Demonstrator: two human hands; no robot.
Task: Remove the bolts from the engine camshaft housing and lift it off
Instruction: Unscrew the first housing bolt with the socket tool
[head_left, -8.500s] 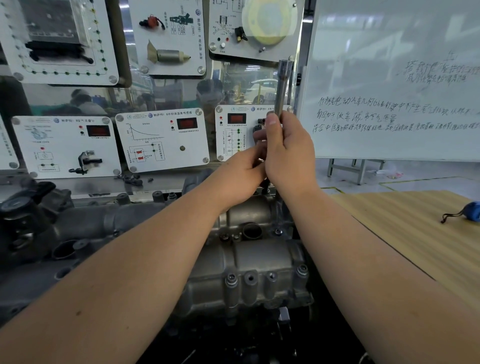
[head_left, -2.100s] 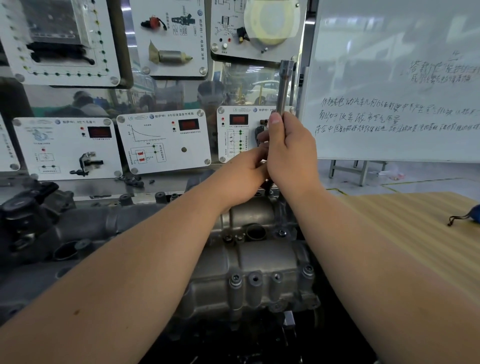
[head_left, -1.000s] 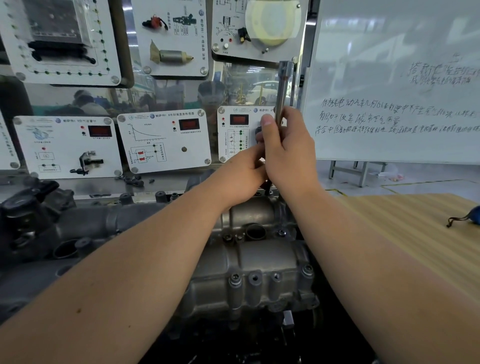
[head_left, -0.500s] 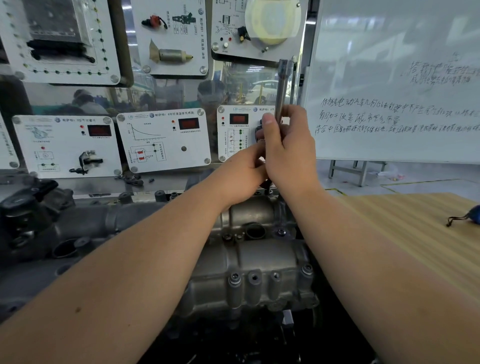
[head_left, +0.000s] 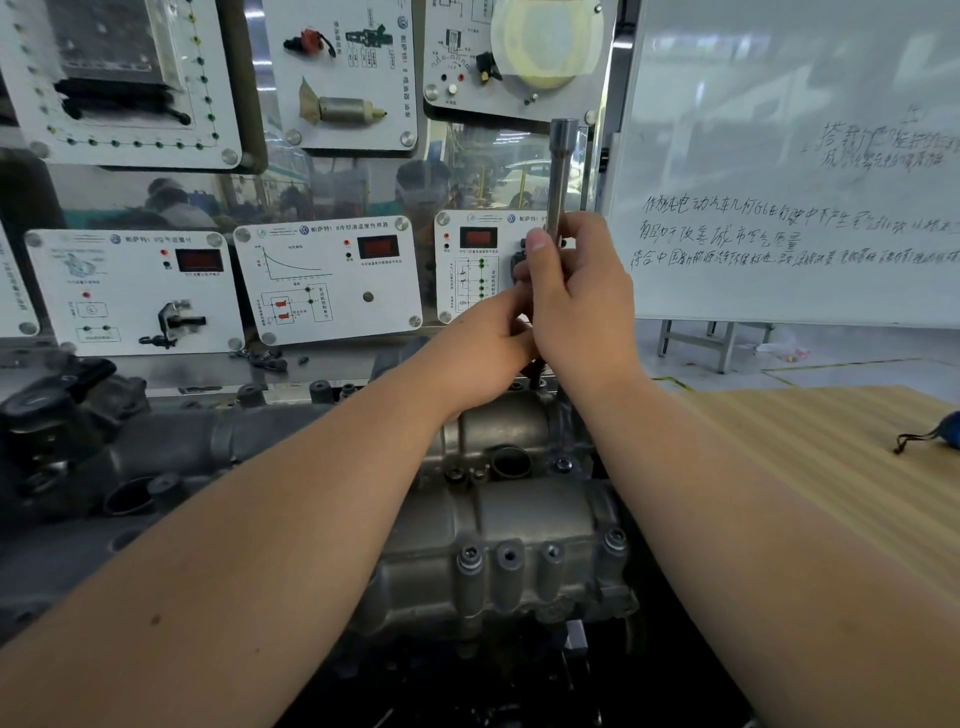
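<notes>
- The right hand (head_left: 576, 306) is gripping the upright steel socket wrench shaft (head_left: 560, 176), thumb shifting slightly higher than a second ago; the left hand (head_left: 485, 353) is pinching its lower end.
- The grey cast camshaft housing (head_left: 514, 525) is sitting bolted below, at the wooden surface's (head_left: 810, 467) left edge; loosening is likely ongoing.

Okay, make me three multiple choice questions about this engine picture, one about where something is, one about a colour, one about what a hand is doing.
1. Where does the blue pouch lie?
A. on the wooden table, at the right edge
B. on the camshaft housing
C. on the whiteboard

2. What colour is the long socket extension?
A. red
B. silver grey
C. yellow

3. What is the right hand doing?
A. resting flat on the table
B. pointing at the whiteboard
C. gripping the extension upright

Answers: 1 A, the pouch sits on the striped wood. 2 B, bare metal shaft. 3 C, fingers wrap the shaft, with the left hand just below.
</notes>
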